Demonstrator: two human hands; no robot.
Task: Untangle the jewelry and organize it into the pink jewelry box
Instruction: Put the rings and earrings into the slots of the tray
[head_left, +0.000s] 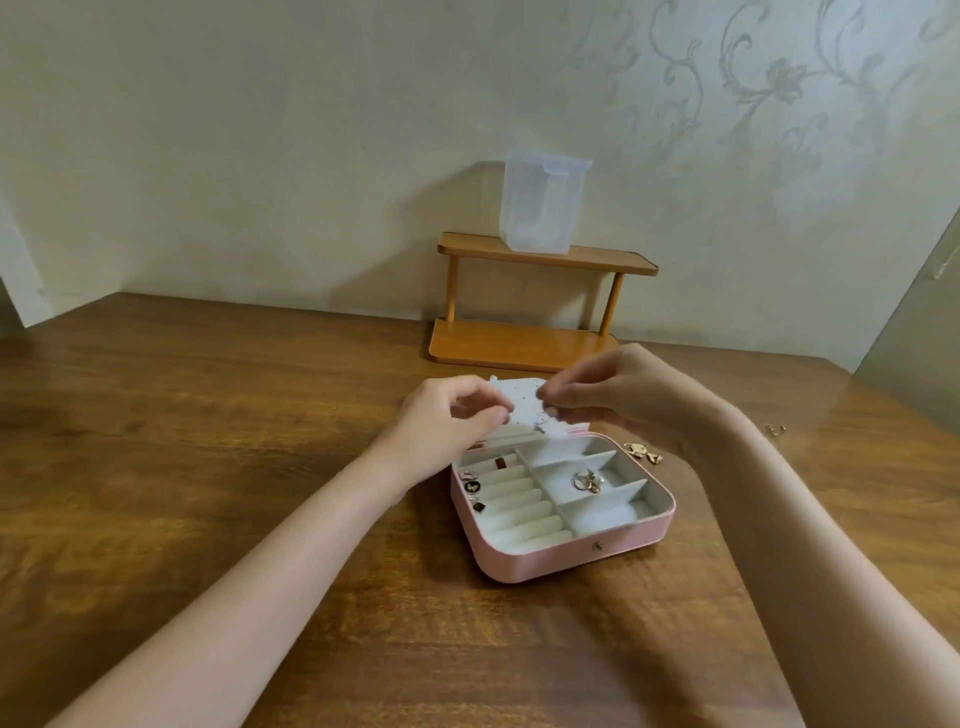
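Just beneath both hands (524, 410), the open pink jewelry box (563, 558).

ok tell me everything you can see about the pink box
The pink box lies open on the wooden table, rounded corners, small metal snap on its front wall. Its pale lining has ring rolls on the left holding a few pieces, and divided compartments on the right, one holding gold earrings. Both hands work at the white holed earring panel at its back.

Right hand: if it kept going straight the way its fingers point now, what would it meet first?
Probably the white earring panel that the right hand already pinches, then the left hand; depth is unclear.
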